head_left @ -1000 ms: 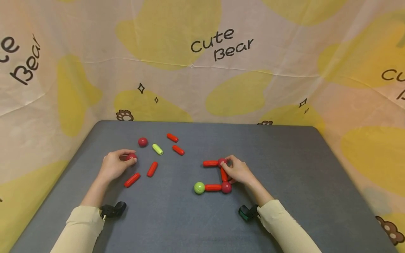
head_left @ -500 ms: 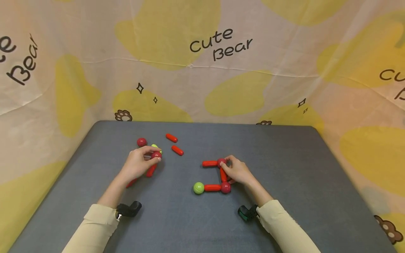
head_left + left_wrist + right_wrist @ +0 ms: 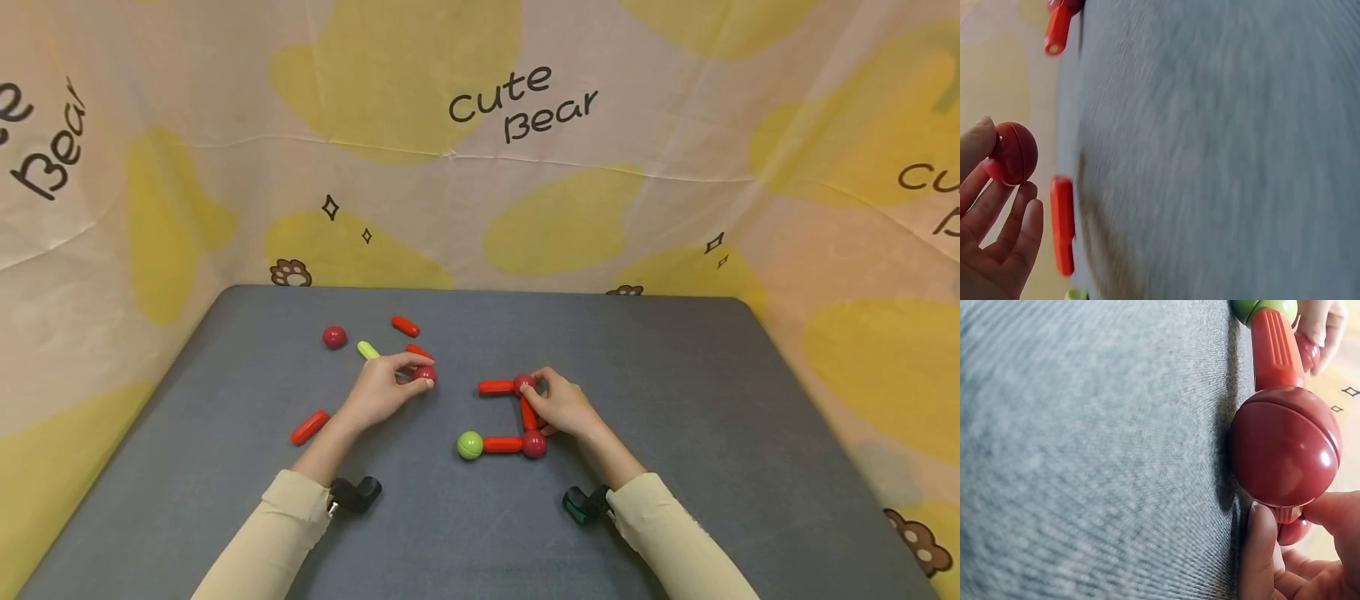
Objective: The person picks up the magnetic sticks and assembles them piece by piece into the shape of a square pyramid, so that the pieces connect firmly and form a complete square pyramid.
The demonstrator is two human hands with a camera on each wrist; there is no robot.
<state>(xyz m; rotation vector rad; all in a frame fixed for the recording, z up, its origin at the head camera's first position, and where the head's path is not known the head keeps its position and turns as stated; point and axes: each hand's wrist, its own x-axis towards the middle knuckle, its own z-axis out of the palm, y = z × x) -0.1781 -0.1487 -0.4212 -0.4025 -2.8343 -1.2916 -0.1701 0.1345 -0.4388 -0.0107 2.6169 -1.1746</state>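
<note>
Because the pieces need only a light touch, we judge, our left hand (image 3: 386,390) pinches a single red ball (image 3: 424,376) between thumb and fingers, opened no wider than the ball itself. In the left wrist view the ball looks lifted off the table (image 3: 465,525), and much of its far side is bare, probably so that the grip does not cover the face turned away from the palm.

To the right of that pinch, our right hand (image 3: 561,405) is closed about one corner of a joined shape: its thumb lies on the corner ball (image 3: 523,382), while other fingers flank the side rod (image 3: 528,413). We take this as a steadying hold, since the parts look only end-joined and might swing if nudged.

From that grip, the upper rod (image 3: 496,387) points left with its end free, towards the pinched ball but apart from it. Nearer us than the right hand's grip sit the second corner ball (image 3: 534,445), the lower rod (image 3: 502,445) and, at its end, the green ball (image 3: 470,446).

Beyond the left hand and to its left lie a loose red ball (image 3: 334,337) and a yellow-green rod (image 3: 367,350), apparently spares within easy reach.
</note>
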